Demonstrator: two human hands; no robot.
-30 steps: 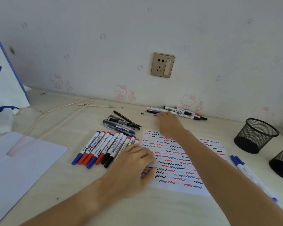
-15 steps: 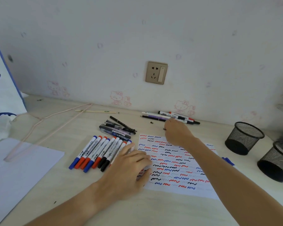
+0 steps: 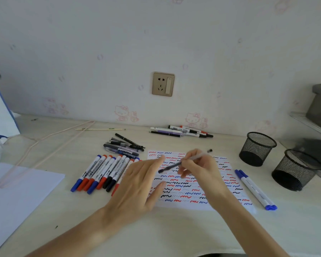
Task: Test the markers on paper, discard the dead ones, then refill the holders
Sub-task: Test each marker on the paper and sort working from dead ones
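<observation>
The right hand (image 3: 202, 167) pinches a slim black pen (image 3: 182, 162) partway along its barrel, fingers curled round it. The pen lies slanted over the test sheet (image 3: 228, 184), its capped dark end low and to the left, its far end up and to the right, past the knuckles. That low end points straight at the left hand (image 3: 137, 184), which hovers just beside it with fingers (image 3: 160, 160) straight and spread, gripping nothing; the forefinger tip is nearest the cap.

So the turning point is this: the cap end lies to the right of the left fingers, close by, along the pen's own axis. Judging by that, the left hand is the one placed to pull the cap off leftward along the barrel while the right keeps hold, and then the tip can drop to the paper below.

Two mesh holders (image 3: 258, 148) stand well apart to the right on the worktop (image 3: 174, 230).
</observation>
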